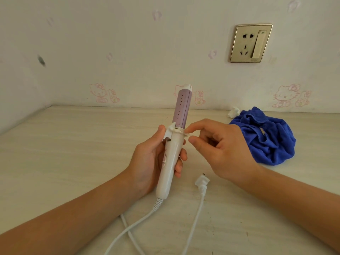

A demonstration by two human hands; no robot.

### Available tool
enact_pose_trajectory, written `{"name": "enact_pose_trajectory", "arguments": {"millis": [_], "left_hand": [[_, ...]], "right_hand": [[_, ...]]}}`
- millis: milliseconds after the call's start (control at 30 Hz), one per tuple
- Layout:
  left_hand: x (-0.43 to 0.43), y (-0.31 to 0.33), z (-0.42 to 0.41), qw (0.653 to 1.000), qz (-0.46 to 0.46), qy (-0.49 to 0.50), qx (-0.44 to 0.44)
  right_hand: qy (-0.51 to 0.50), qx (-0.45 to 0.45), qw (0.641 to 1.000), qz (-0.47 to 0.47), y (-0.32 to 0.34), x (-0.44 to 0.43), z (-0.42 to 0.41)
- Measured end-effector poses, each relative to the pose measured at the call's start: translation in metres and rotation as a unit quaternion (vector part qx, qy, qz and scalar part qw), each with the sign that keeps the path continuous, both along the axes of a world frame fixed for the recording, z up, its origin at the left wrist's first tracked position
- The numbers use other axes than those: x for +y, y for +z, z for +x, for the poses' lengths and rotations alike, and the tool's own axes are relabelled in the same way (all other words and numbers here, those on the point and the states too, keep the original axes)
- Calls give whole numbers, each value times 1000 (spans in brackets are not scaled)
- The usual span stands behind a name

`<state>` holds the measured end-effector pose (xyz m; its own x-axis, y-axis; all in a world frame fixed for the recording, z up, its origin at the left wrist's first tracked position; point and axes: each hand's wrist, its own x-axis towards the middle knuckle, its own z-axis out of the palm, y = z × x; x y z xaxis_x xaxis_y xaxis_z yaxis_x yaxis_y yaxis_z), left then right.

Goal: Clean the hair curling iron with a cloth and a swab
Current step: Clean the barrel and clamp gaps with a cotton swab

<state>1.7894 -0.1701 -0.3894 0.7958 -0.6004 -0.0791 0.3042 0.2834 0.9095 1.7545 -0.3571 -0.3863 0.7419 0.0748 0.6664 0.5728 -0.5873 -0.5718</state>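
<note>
While the blue cloth (265, 135) lies slack on the table (73, 144), your left hand (147, 162) grips the light, rigid curling iron (173, 144) upright by its smooth handle, and your right hand (226, 148) pinches what looks like a thin, bendable swab (188, 134) at its collar.

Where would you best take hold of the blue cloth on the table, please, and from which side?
Take the blue cloth at its raised, crumpled top folds, coming straight down from above. It lies bunched in a loose heap on the table, so the folds stand up for a pinch grip, while its edges lie flat against the surface.
</note>
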Motion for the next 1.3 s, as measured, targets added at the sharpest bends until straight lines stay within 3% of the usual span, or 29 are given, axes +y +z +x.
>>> {"name": "enact_pose_trajectory", "arguments": {"millis": [100,267,433,567,733,867,1000,1167,1300], "left_hand": [[0,-1,2,1000,-2,3,-9],[-2,-1,2,1000,-10,15,-9],[-2,-2,3,998,29,29,-36],[-3,-4,2,998,23,35,-39],[-3,-2,3,998,30,53,-28],[-4,-1,2,999,17,48,-19],[-4,0,3,999,2,47,6],[-5,-2,2,997,-10,72,36],[-5,-3,4,997,-24,63,29]], "right_hand": [[-3,19,1000,14,0,-2,3],[112,95,989,-34,-5,12,-15],[10,41,999,15,5,4,0],[86,101,991,-27,-4,12,-15],[-1,64,998,3,5,-2,1],[94,114,989,-31,-2,9,-15],[20,65,998,6,3,0,-1],[112,125,985,-42,-6,8,-16],[53,72,996,-8,-4,4,-6]]}}
